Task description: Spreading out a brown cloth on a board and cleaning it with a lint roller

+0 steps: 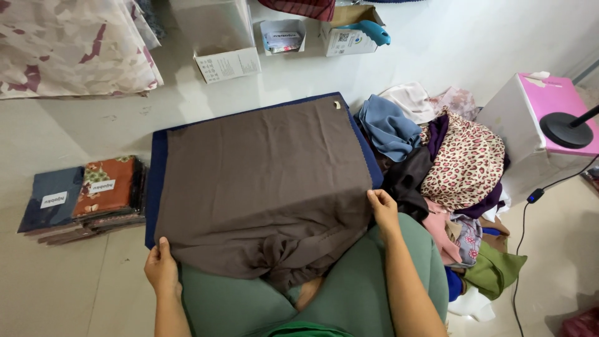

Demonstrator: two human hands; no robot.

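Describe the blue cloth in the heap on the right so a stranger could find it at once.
Start at the big brown cloth that both hands hold on the floor. The heap of fabrics lies just right of it. The blue cloth is crumpled at the heap's upper left, plain beside the leopard-print piece.

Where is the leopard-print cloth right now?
In the head view, the leopard-print cloth tops the heap of mixed fabrics to the person's right, between the blue cloth and the white-and-pink box.

Left hand (162, 269) and right hand (383, 210) pinch, arms spread.
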